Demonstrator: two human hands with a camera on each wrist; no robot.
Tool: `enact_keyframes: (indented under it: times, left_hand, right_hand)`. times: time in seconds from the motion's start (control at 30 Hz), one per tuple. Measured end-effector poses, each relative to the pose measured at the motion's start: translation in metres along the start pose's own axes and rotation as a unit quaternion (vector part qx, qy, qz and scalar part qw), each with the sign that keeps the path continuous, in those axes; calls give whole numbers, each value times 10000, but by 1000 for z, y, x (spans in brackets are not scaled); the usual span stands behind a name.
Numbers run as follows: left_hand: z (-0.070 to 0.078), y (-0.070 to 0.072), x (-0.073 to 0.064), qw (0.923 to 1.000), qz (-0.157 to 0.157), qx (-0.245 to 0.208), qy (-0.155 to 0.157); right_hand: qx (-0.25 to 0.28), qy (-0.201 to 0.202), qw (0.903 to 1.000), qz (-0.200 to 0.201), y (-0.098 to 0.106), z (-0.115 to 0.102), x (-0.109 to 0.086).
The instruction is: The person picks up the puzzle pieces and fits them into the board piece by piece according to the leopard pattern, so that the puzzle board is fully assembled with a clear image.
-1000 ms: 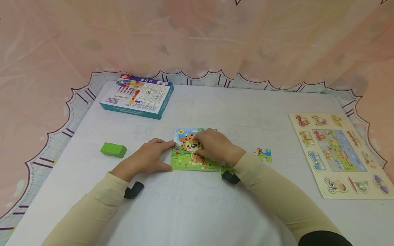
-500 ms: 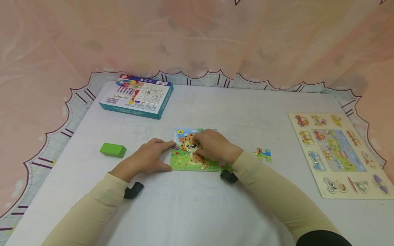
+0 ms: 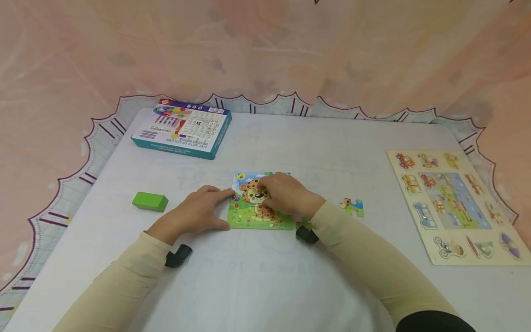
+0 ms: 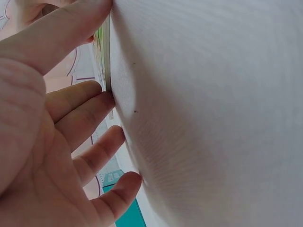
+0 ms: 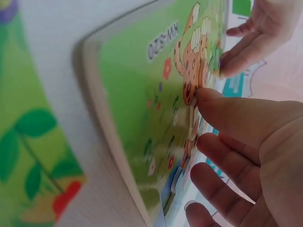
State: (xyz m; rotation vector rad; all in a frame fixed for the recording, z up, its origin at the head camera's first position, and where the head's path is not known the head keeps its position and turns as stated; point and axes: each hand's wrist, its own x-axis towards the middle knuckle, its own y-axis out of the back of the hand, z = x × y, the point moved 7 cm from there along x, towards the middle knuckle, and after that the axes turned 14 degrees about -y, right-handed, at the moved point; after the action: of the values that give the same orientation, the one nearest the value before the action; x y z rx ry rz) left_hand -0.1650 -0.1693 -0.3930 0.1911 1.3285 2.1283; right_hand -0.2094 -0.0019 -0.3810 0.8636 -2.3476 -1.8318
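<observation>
A small jigsaw puzzle board (image 3: pixel 240 220) with a spotted leopard cub on green grass lies flat in front of me. My left hand (image 3: pixel 198 211) braces its left side, fingers and thumb extended along the edge; the left wrist view shows fingertips (image 4: pixel 106 101) right at the board's side. My right hand (image 3: pixel 286 193) bends over the upper right of the picture, thumb and fingers pinching a puzzle piece (image 5: pixel 191 118) whose edge stands above the board. The palm and fingers hide much of that piece in the head view.
A loose green piece (image 3: pixel 303 224) lies partly under the right wrist, and another loose piece (image 3: pixel 352 207) farther right. A green block (image 3: pixel 150 201) sits at left, a flat teal-edged box (image 3: pixel 182 129) behind it. A wooden vehicle puzzle (image 3: pixel 427 249) lies at the right.
The head view has tilted slightly, so everything sits a little higher and farther left. Both hands stay nearly still on the board.
</observation>
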Motion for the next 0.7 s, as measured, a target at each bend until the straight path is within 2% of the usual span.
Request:
enact_keyframes:
  times: [0.23,0.5,0.7]
  left_hand:
    - [0,1,1,10000,-31,-44,42]
    - [-1,-1,0,10000,-35,-36,26]
    - [-1,-1,1,10000,-49,14,2]
  right_hand:
    - [-407,42,9991,113,3,0,0]
    - [-102,198,9997,70,0,2,-2]
    - [187,119,9997,129,15,15,-14]
